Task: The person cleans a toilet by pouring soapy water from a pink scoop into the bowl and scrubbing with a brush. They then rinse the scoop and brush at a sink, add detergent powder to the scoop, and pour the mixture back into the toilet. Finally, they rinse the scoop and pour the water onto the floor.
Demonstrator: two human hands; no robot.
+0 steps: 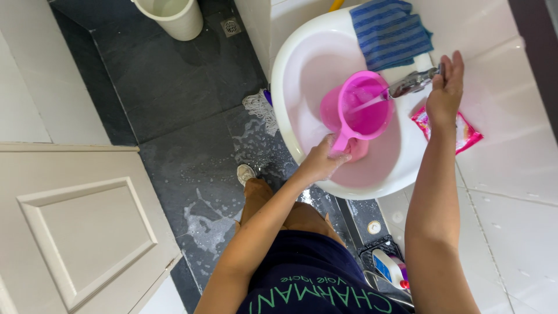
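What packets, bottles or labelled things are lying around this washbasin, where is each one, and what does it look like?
Sachet: flat pink and red packet, lying on the white counter right of the basin, partly under the right hand's wrist.
Bottle: white plastic with a blue label and a red cap, lying in a dark wire rack on the floor below the basin.
No signs or screens in view.

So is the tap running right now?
On. A stream of water leaves the tap into the pink jug, held by the left hand; the right hand is at the tap.
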